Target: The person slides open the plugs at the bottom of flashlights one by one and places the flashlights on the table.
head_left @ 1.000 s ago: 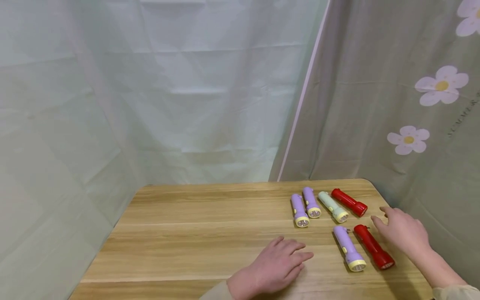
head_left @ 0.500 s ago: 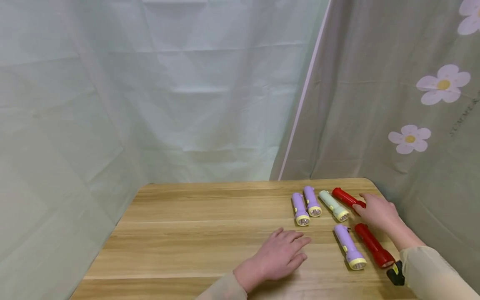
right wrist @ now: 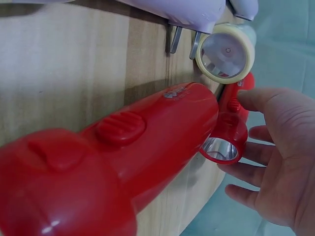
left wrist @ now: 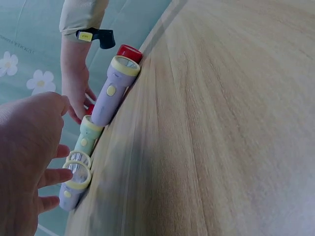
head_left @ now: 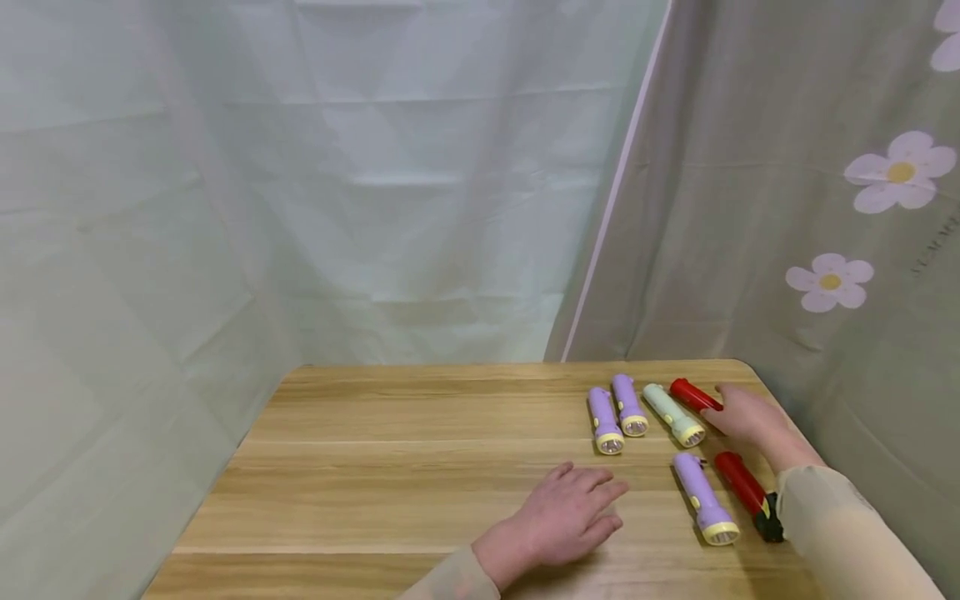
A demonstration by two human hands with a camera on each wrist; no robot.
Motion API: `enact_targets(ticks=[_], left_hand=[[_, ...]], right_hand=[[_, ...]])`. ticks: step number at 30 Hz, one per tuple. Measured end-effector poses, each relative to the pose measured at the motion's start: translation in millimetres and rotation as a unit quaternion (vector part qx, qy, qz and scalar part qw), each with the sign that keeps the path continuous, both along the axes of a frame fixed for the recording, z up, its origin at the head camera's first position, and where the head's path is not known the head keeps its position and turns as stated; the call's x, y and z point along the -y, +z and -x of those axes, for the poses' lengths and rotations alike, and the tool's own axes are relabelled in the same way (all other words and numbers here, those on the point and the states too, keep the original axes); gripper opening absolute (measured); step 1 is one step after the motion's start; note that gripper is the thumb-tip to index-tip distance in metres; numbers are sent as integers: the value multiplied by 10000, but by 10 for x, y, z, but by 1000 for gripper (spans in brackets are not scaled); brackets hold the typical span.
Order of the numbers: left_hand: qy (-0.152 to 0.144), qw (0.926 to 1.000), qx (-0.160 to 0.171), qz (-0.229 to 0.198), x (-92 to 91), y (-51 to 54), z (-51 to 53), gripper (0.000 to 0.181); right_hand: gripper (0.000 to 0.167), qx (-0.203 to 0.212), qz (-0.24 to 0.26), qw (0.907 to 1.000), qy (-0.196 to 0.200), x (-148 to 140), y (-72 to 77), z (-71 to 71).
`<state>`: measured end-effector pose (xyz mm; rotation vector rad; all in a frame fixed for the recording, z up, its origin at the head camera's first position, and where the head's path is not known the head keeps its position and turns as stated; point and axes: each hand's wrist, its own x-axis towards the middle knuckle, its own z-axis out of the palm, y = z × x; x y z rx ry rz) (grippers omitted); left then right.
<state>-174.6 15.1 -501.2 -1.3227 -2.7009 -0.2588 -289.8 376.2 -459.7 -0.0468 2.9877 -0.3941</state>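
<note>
open left of the left hand point(head_left: 558, 517), tight around the right hand point(head_left: 750, 419)
passable over bare table point(head_left: 360, 475); hemmed by the far red flashlight point(head_left: 693, 394) touching it, green flashlight point(head_left: 671, 412) just left, near red flashlight point(head_left: 739, 479) just behind

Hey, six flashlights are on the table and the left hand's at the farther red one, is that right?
Not quite: the head view shows the right hand, not the left hand, at the farther red flashlight. Six on the table is correct.
</note>
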Motion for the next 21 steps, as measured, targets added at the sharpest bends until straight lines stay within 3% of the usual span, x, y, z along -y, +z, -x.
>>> enact_targets(ticks=[14,21], left_hand=[[158,9997,-70,189,-74,16,24,54],[133,9997,-49,191,-111,41,11,54]], right_hand=[[69,166,79,9997,141,-75,-41,99],[44,271,68,9994,194,-60,-5,121]])
